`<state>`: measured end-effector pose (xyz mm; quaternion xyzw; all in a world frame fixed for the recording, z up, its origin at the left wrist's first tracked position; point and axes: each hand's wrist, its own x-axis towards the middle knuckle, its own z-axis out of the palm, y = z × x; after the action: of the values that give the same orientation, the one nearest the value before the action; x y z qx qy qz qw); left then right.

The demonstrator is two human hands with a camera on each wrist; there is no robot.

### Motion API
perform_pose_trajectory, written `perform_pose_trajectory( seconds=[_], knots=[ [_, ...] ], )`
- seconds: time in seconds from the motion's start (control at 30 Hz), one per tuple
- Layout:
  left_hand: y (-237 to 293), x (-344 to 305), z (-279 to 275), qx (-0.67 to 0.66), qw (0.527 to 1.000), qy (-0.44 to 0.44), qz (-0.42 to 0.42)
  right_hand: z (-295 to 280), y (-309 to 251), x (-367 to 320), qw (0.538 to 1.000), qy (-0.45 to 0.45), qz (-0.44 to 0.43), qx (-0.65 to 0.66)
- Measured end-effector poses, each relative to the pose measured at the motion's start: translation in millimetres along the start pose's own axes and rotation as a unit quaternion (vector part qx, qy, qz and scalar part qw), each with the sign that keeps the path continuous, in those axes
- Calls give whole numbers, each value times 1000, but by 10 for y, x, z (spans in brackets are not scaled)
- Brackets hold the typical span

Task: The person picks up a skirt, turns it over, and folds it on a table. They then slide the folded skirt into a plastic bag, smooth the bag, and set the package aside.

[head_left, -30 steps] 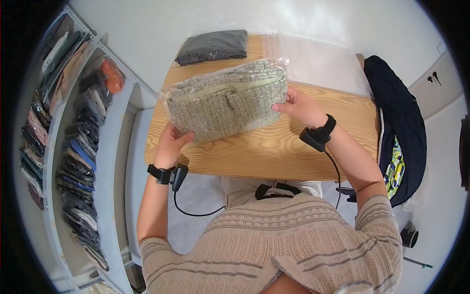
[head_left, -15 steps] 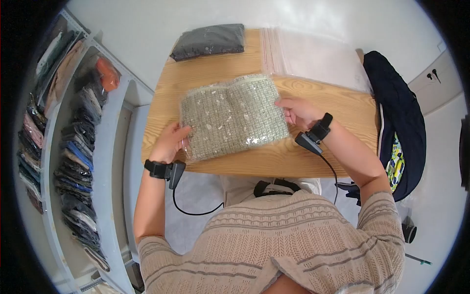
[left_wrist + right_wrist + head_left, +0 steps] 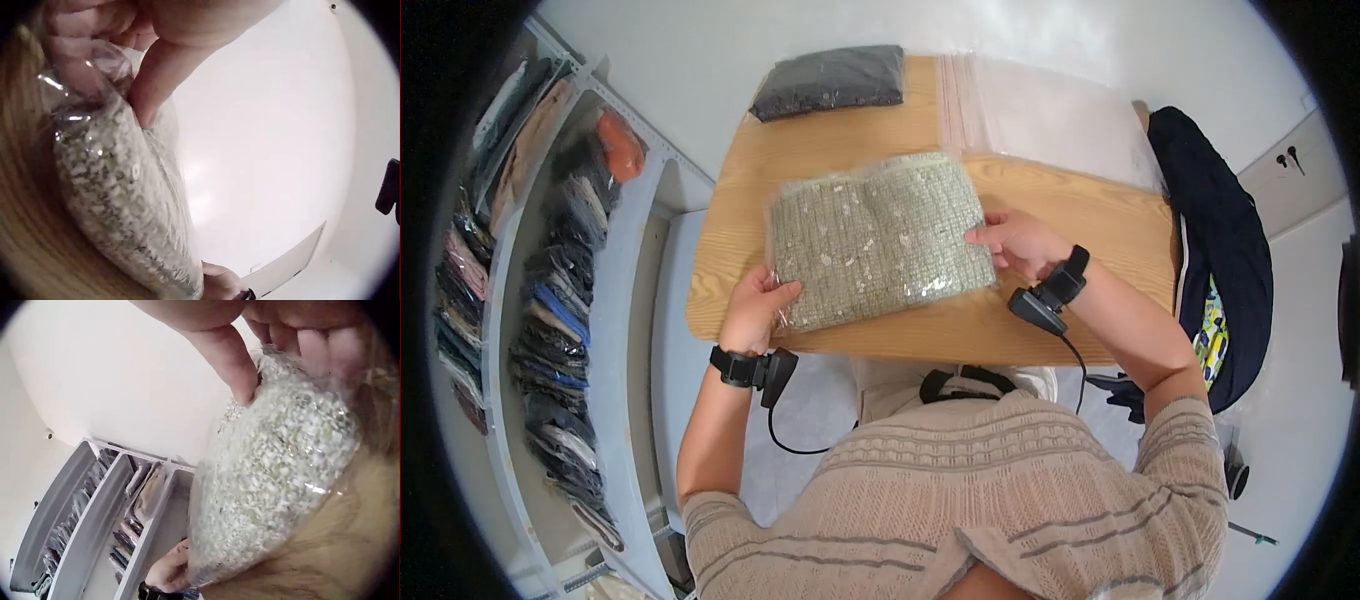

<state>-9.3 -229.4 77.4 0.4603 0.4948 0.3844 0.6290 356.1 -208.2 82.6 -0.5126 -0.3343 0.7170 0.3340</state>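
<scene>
A folded pale green, coarse-weave garment in a clear plastic bag (image 3: 880,240) lies on the wooden table, slightly turned, its plastic glinting. My left hand (image 3: 752,308) pinches its left edge, thumb on top and fingers at the side. In the left wrist view, crinkled plastic shows between that thumb (image 3: 156,81) and the fingers. At the opposite edge my right hand (image 3: 1022,243) grips the bag, thumb over the upper face. The right wrist view shows that thumb (image 3: 234,365) pressing into the bagged garment (image 3: 275,462), with the other fingers around its side.
A dark grey bagged garment (image 3: 830,82) lies at the table's back left. Flat clear plastic bags (image 3: 1050,115) are stacked at the back right. Dark navy cloth (image 3: 1220,220) hangs by the right edge. Shelves (image 3: 615,270) of bagged clothes stand at left.
The bagged garment was held raised and tilted, with a pale folded band showing; it came down onto the table with a plain face up. Both hands kept to its sides, shifting slightly.
</scene>
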Motion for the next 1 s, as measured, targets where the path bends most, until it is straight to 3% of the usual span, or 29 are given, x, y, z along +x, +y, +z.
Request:
perform_pose_trajectory(
  seconds=[0.07, 0.13, 0.2, 0.3, 0.5, 0.6, 0.67, 0.73, 0.8, 0.87, 0.93, 0.97, 1.0],
  knots=[
    [128, -15, -4, 25, 999, 24, -8, -113, -88, 28, 998, -55, 15, -40],
    [345, -48, 54, -23, 999, 25, -5, 4, -364, -152, 996, -32, 15, -80],
    [533, 80, -29, -48, 998, 10, 48, 171, -679, -220, 997, -7, -19, -70],
    [948, 249, -111, 44, 992, 21, 117, 202, -1095, -77, 990, -10, -72, -122],
    [1622, 1457, -423, 154, 967, 61, 192, 192, -1712, 812, 970, 41, -188, -147],
    [1489, 2182, -550, 155, 957, 122, 214, 270, -1729, 1107, 969, 81, -223, -66],
    [1342, 2576, -540, 137, 951, 165, 224, 7, -1578, 2115, 967, 113, -209, -87],
    [1133, 2870, -532, 276, 908, 267, 170, 92, -1409, 2307, 972, 176, -152, -27],
    [925, 3208, -651, 291, 891, 285, 200, 41, -1334, 2405, 981, 147, -104, -74],
    [882, 3400, -764, 309, 874, 300, 223, 170, -1374, 2283, 975, 155, -150, -43],
    [998, 3603, -803, 282, 850, 349, 276, 68, -1436, 2464, 959, 149, -208, -125],
    [998, 3651, -811, 194, 882, 324, 282, 86, -1434, 2500, 961, 131, -238, -54],
    [991, 3615, -771, 196, 883, 323, 279, 90, -1425, 2539, 962, 131, -235, -52]
  ],
)
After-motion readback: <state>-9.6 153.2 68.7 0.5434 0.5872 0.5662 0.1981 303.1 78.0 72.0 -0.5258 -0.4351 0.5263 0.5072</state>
